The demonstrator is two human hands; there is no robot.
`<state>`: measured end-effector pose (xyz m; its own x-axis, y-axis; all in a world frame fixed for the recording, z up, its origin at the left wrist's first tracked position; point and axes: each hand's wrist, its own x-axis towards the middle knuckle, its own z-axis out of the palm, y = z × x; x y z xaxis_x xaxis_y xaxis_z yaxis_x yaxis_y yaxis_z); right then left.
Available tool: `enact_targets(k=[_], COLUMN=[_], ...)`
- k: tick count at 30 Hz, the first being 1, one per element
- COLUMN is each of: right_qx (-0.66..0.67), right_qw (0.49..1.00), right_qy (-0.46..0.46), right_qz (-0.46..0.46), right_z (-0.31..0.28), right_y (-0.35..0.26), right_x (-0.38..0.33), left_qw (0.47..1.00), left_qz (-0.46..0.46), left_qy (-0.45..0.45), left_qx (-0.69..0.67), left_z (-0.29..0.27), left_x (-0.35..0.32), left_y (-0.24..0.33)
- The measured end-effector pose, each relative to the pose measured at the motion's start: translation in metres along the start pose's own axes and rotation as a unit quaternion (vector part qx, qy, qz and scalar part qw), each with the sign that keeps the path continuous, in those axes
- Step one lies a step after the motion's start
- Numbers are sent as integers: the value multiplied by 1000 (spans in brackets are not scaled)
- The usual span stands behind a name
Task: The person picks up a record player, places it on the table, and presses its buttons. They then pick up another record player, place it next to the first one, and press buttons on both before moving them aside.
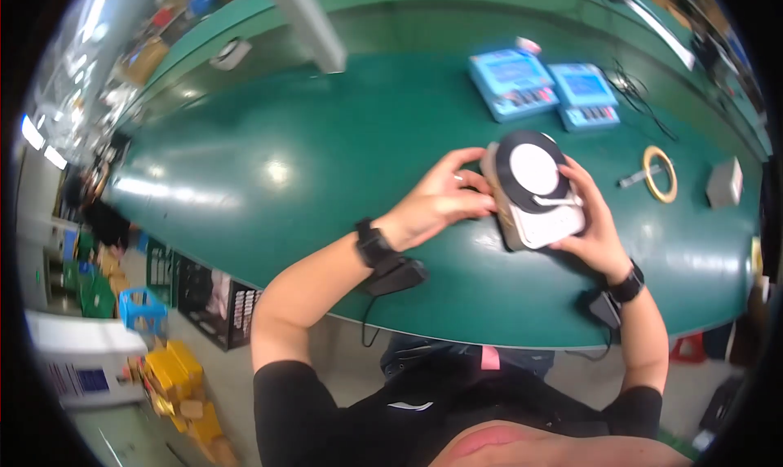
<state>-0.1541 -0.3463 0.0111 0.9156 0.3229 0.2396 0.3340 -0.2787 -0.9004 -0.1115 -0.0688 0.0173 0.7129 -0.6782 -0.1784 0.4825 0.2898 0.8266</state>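
Note:
A mini record player (558, 224) with a white and beige body is held tilted over the green table. Its black disc has a white round centre, and a small white tonearm lies at the disc's lower edge. My right hand (599, 230) grips the player's right side, fingers at the upper corner and thumb at the lower one. On the opposite side, my left hand (440, 202) has its bent fingers and thumb against the player's left edge; a ring shows on one finger. What those fingertips press on is partly hidden. Both wrists wear black straps with small black boxes.
Two light-blue devices with screens (514, 79) (584, 96) stand behind the player, cables beside them. Farther right are a yellow tape roll (660, 175), a pen-like tool (639, 177) and a small white box (724, 183). A grey post (306, 26) rises at the table's back.

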Motion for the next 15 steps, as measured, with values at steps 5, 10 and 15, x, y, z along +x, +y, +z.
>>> enact_targets(k=[5,10,15], right_qx=[86,113,132], right_qw=[996,993,990], right_qy=[-6,-11,-10], right_qz=[35,41,38], right_z=[2,-1,3], right_y=[-6,-8,-10], right_x=[5,0,0], left_qw=[993,988,988], left_qz=[21,17,19], left_qy=[-44,-56,-49], left_qx=[-105,-144,-145], left_z=[-11,-11,-12], left_x=[1,4,1], left_y=[5,3,2])
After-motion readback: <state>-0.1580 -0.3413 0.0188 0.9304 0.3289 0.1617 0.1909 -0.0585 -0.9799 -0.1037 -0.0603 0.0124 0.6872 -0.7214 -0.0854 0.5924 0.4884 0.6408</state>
